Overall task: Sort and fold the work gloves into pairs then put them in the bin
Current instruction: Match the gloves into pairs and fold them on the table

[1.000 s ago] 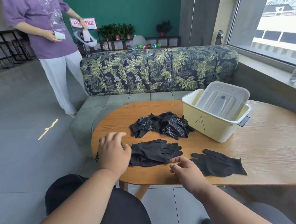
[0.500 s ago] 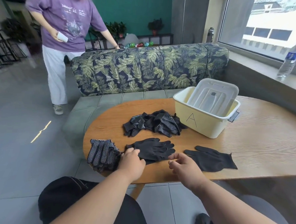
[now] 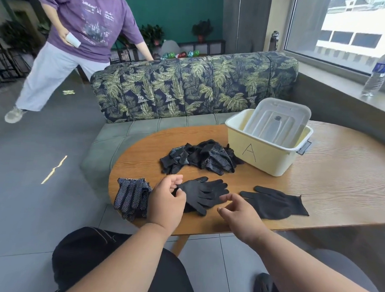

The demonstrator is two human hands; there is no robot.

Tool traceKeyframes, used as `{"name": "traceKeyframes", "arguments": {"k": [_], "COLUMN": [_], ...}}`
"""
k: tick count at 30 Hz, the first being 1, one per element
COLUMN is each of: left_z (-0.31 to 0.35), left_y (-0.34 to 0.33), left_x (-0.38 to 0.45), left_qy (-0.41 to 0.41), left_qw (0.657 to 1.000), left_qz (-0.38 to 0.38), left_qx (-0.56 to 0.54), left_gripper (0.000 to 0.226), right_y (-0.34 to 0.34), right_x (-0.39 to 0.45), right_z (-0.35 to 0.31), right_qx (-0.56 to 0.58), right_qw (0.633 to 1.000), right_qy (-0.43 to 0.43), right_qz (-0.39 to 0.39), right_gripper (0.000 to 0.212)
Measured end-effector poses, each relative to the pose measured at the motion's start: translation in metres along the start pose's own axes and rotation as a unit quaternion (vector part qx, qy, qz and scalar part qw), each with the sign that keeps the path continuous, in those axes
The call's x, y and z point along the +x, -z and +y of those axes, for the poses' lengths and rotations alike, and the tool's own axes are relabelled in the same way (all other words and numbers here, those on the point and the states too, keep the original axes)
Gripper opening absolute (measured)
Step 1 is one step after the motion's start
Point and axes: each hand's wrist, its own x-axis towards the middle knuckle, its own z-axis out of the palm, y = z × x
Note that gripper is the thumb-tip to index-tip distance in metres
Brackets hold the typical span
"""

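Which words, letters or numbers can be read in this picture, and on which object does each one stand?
"A": handwritten on the front wall of the yellow bin.
Purple T-shirt of the standing person: pale print, too blurred to read.
Water bottle on the window sill: blue label, too small to read.
Dotted gloves: small cuff marking, not legible.
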Motion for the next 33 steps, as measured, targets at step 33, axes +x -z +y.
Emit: {"name": "traceKeyframes", "arguments": {"k": [33], "left_z": [0.006], "left_y": [-0.002], "left_x": [-0.002], "left_qy": [0.308], "left_qw": [0.855], "left_qz": [-0.162], "left_qx": [-0.384], "left_gripper": [0.024], "right_y": [0.027], "right_x": [0.003], "right_z": [-0.011], "right_qx": [0.029], "right_qw": [0.992], "right_qy": [-0.028], "right_qz": [0.122], "right_gripper": [0.007]}}
